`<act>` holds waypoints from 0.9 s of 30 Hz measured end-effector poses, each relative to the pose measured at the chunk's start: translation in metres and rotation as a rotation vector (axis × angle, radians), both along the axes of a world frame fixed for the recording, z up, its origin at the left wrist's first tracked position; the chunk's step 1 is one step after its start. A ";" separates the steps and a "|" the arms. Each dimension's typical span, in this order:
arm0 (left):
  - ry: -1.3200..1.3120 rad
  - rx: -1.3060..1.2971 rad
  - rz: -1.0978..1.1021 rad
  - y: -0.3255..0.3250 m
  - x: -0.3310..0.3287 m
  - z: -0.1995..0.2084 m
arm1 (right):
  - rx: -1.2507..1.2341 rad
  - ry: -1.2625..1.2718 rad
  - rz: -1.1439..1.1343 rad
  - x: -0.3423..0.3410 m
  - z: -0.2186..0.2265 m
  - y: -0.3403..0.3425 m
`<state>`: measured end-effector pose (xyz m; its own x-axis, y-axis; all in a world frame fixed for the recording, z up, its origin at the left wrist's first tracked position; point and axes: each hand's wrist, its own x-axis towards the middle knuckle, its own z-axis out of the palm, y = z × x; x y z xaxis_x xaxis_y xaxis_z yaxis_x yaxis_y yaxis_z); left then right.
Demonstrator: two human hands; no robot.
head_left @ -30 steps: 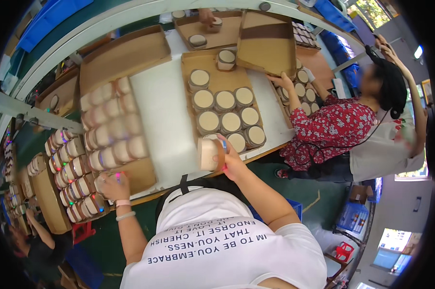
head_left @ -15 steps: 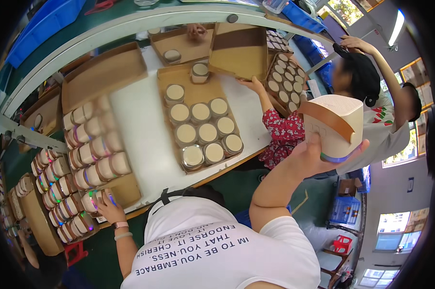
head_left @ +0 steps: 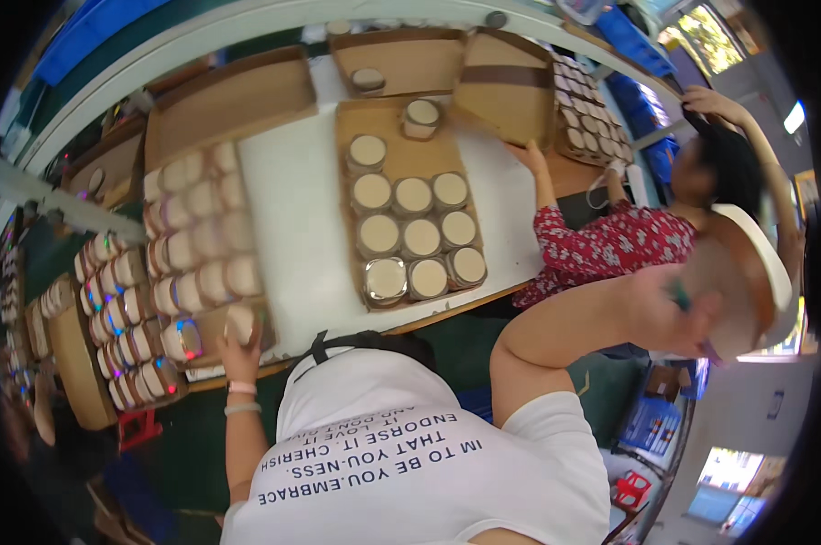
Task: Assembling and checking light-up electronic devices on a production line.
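My left hand (head_left: 240,359) is at the near edge of the table on the left. Its fingers close around a small cream rounded device (head_left: 241,322), at the bare end of a cardboard tray. Just left of it lies a similar device (head_left: 183,338) with coloured lights glowing. Raised at the right, my right hand (head_left: 674,313) grips another cream device with a brown band (head_left: 746,250). Motion blurs both, so the exact finger placement is unclear. Rows of cream-and-brown devices (head_left: 202,241) fill the tray beyond my left hand.
A shallow cardboard box (head_left: 388,100) mid-table carries several cream-topped round pieces (head_left: 420,236). Right of it, a co-worker in a red floral sleeve (head_left: 578,238) touches a cardboard lid (head_left: 501,91). A metal rail (head_left: 247,56) crosses the far side. A lit tray (head_left: 124,313) stands left.
My left hand has left the glowing device and now clasps another beside it. My right hand has swung right with its device. The view has shifted, and a hand at the far box is gone.
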<state>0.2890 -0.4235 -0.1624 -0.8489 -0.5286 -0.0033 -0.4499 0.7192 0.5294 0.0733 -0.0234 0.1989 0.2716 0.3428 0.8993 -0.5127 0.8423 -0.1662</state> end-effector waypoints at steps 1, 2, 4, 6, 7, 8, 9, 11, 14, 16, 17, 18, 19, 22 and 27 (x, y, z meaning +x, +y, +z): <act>-0.024 -0.015 -0.038 0.002 -0.010 0.012 | -0.041 0.018 0.296 -0.004 0.006 -0.002; -0.016 -0.058 -0.076 0.005 -0.018 0.025 | -0.086 0.040 0.588 -0.009 0.006 -0.005; -0.021 -0.105 -0.112 0.012 -0.039 0.050 | -0.265 -0.134 0.772 -0.008 -0.029 -0.048; 0.205 -0.101 -0.074 0.016 -0.048 0.069 | -0.444 -0.316 0.989 -0.011 -0.074 -0.086; 0.192 -0.109 -0.057 0.022 -0.050 0.079 | -0.059 -0.721 1.238 -0.011 -0.095 -0.091; 0.382 0.366 0.028 0.027 -0.051 0.090 | 0.381 -1.104 1.451 -0.013 -0.121 -0.100; 0.570 0.856 0.088 0.034 -0.059 0.105 | 0.602 -1.125 1.631 -0.014 -0.155 -0.109; 0.492 0.902 0.173 0.042 -0.065 0.136 | 0.986 -1.197 1.747 -0.012 -0.182 -0.123; 0.655 1.547 0.214 0.052 -0.067 0.143 | 0.807 -1.523 1.546 -0.051 -0.212 -0.111; 0.683 1.736 0.226 0.063 -0.076 0.150 | 0.371 -1.600 1.308 -0.115 -0.276 -0.093; 0.733 1.914 0.246 0.067 -0.076 0.151 | 0.210 -1.797 1.123 -0.130 -0.246 -0.107; 0.753 1.929 0.277 0.076 -0.084 0.157 | 0.191 -1.659 1.148 -0.151 -0.254 -0.097; 0.762 1.926 0.281 0.081 -0.090 0.160 | 0.269 -1.587 0.855 -0.176 -0.286 -0.084; 0.724 2.022 0.345 0.093 -0.099 0.166 | 0.363 -1.545 0.387 -0.211 -0.328 -0.067; 0.764 2.180 0.351 0.103 -0.104 0.166 | 0.822 -1.665 0.249 -0.227 -0.347 -0.059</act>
<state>0.1854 -0.3207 0.0032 -0.8799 -0.2581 -0.3989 0.1929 -0.9613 0.1965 -0.1535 -0.0827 -0.1481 -0.9249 -0.3682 0.0949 -0.3801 0.9020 -0.2047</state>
